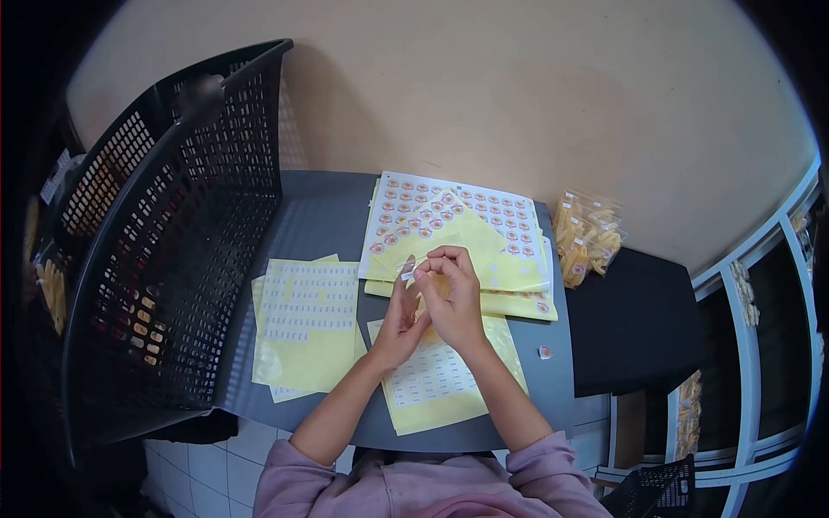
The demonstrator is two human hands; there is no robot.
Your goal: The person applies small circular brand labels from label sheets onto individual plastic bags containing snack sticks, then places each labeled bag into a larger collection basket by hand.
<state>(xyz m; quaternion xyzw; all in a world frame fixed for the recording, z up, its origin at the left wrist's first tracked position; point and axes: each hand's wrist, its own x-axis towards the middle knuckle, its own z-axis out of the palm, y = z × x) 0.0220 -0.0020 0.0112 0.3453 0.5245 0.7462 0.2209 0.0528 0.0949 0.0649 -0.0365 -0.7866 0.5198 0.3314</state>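
Over the middle of the table, both hands meet around a small clear plastic packet [408,269], mostly hidden by my fingers. A small white label [407,277] shows on it; I cannot make out what is inside. My left hand [399,324] grips the packet from the left side. With fingertips pinched together, my right hand [452,298] holds its upper part. Beneath the hands lies a yellow sheet of printed white labels [432,375]. Just beyond are stacked sheets of round orange-and-red logo stickers [501,207], with partly peeled yellow backing on top.
A tall black plastic basket [250,112] stands at the left. More yellow label sheets [306,363] lie beside it. One loose sticker [545,352] is near the right edge. Filled clear packets [587,237] sit on a black surface [639,311] by the wall, with shelving [751,388] further right.
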